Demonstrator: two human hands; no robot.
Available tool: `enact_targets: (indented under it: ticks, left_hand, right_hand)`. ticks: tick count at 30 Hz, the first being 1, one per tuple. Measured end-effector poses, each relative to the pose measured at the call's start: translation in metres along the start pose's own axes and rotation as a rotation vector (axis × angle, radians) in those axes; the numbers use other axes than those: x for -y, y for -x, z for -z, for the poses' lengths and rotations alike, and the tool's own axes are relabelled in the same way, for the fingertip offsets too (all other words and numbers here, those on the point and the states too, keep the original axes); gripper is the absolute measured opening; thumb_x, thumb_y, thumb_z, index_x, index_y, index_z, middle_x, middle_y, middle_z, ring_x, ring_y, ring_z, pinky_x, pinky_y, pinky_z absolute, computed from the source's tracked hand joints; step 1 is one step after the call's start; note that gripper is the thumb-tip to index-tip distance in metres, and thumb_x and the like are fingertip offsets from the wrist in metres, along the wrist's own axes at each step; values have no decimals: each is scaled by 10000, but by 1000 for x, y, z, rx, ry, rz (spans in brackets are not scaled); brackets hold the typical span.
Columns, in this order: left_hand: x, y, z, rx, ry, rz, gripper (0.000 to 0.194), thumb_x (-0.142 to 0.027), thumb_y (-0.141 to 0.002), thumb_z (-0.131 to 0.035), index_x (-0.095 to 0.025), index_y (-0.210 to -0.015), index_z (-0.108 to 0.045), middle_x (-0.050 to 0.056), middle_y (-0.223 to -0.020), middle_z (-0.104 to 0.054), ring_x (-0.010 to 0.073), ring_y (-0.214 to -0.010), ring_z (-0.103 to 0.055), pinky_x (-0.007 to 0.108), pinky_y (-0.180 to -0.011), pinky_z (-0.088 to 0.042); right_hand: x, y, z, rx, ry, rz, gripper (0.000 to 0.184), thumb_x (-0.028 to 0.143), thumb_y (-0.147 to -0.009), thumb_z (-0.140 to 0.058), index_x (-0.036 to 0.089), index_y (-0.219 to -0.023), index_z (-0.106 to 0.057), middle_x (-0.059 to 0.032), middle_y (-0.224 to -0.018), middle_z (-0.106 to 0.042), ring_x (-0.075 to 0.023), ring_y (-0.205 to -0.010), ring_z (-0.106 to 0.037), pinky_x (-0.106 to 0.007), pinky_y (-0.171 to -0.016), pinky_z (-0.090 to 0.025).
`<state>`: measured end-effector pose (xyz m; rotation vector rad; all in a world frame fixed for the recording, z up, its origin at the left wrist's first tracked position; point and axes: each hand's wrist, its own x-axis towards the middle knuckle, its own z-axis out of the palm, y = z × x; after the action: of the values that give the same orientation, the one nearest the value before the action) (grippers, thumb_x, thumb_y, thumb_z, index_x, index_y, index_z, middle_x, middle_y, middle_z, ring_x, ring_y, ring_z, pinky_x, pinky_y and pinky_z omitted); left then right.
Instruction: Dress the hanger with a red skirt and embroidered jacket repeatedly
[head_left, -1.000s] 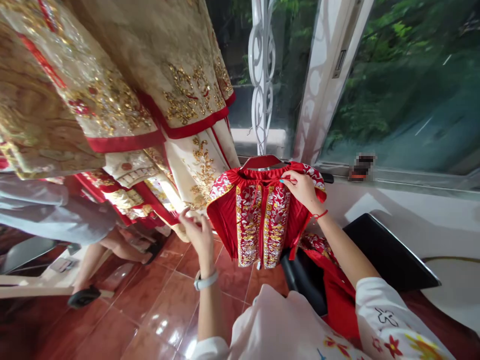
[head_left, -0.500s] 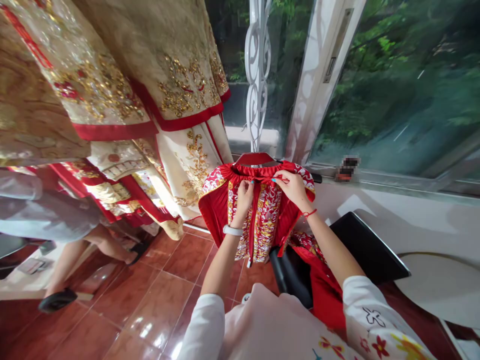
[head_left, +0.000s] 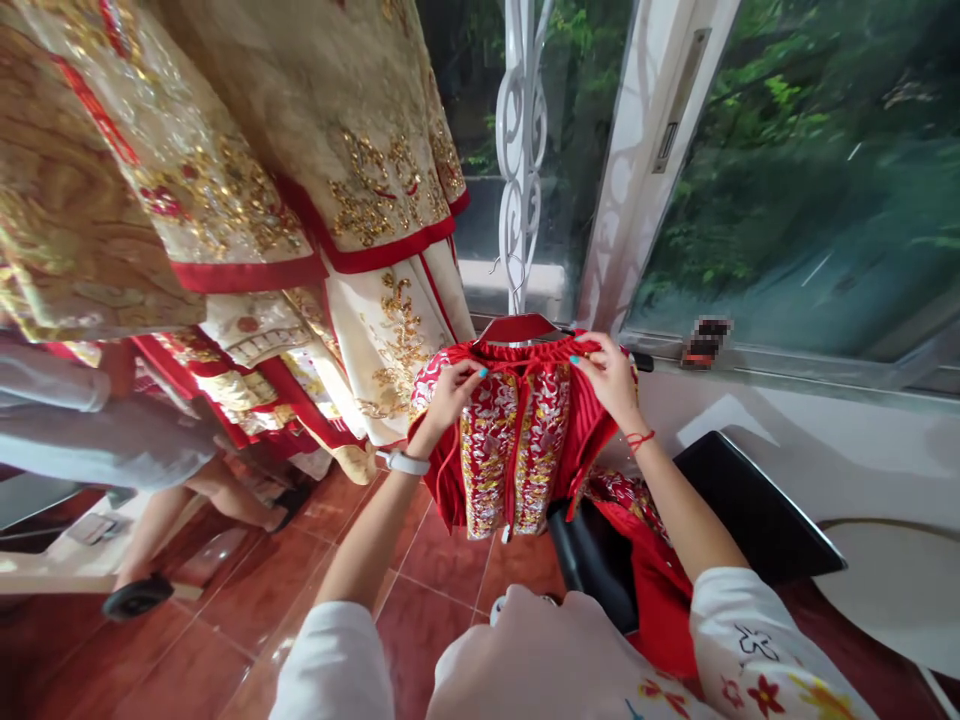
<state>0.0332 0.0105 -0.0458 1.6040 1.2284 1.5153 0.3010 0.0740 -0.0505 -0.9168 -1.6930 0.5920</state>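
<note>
A red embroidered jacket (head_left: 491, 455) with gold and white patterning hangs by a red hanger (head_left: 517, 328) from a white scrollwork stand (head_left: 514, 190). My left hand (head_left: 452, 392), a pale band at its wrist, pinches the gathered neckline on the left side. On the right side my right hand (head_left: 609, 380) pinches the red neckline cloth between thumb and fingers. A thin red cord dangles by the left front panel. Both embroidered front panels hang side by side between my hands, with a narrow red strip between them.
Cream and gold gowns (head_left: 397, 190) with red hems hang at the left. A person in grey (head_left: 112, 430) is beyond them. Right of the jacket are a black chair-like object (head_left: 592, 560), red cloth (head_left: 660, 620), a black panel (head_left: 757, 505) and the window (head_left: 810, 200).
My left hand has moved left from the middle of the neckline toward the shoulder. My right hand has shifted slightly right and down. The jacket's neckline is spread wider between them.
</note>
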Motion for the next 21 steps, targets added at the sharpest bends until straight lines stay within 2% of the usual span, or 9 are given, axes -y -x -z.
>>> enact_targets:
  ticks: [2,4,8,10,14,16,18,20,21]
  left_hand:
    - [7,10,-6,-43,76,85,283,-445,-790,-730,-180,-821,-637,-64,-578,-457,80,-505,-358,208,-484,-280]
    - [13,18,-11,-17,226,229,236,-413,-830,-680,-192,-872,-611,-98,-534,-349,62,-436,-252,190,-432,-211]
    - [17,16,-9,336,625,626,62,-234,-850,-554,-180,-828,-577,-105,-527,-246,57,-390,-152,164,-360,-140]
    - [14,12,-7,420,748,722,61,-136,-807,-548,-166,-838,-590,-90,-556,-282,48,-392,-163,148,-344,-120]
    - [1,7,-10,404,760,683,216,-76,-798,-562,-165,-969,-658,-41,-682,-455,16,-408,-172,129,-340,-68]
    - [-7,6,-16,388,706,594,284,-96,-791,-608,-181,-1050,-686,-24,-744,-517,9,-422,-198,132,-349,-79]
    - [-11,4,-21,341,634,477,330,-162,-799,-668,-194,-1125,-703,-43,-698,-490,17,-434,-219,142,-370,-117]
    - [-12,1,-26,268,521,345,360,-262,-815,-718,-190,-1167,-715,-77,-602,-396,37,-441,-232,161,-403,-179]
    - [-12,-2,-27,232,444,277,375,-306,-820,-733,-185,-1174,-723,-84,-572,-368,50,-450,-252,175,-428,-226]
  right_hand:
    - [-7,6,-1,-38,6,-10,283,366,-907,-606,233,-1155,-631,63,-550,-438,-155,-499,-386,-297,-555,-316]
    - [-13,10,0,-16,21,17,254,375,-927,-582,230,-1120,-659,35,-599,-522,-169,-549,-463,-300,-591,-365]
    - [-19,11,13,303,102,90,238,371,-935,-566,223,-923,-752,-48,-818,-695,-207,-730,-604,-328,-715,-453]
    - [-19,13,17,336,240,97,213,330,-912,-597,226,-894,-781,-56,-808,-693,-207,-701,-591,-339,-715,-453]
    - [-10,19,-4,5,422,114,238,239,-912,-578,229,-998,-799,-93,-905,-681,-226,-762,-603,-351,-732,-452]
    - [-2,16,-26,-174,386,108,264,253,-944,-542,222,-1000,-798,-105,-925,-668,-235,-798,-606,-354,-743,-454]
    - [6,9,-46,-290,270,101,255,296,-954,-551,218,-944,-795,-104,-906,-660,-237,-819,-602,-355,-766,-460]
    - [11,-3,-59,-270,96,89,238,355,-929,-608,216,-844,-782,-84,-842,-650,-226,-789,-590,-348,-757,-467]
    - [12,-9,-61,-188,0,82,253,389,-911,-635,213,-790,-771,-70,-798,-641,-216,-764,-584,-342,-745,-470]
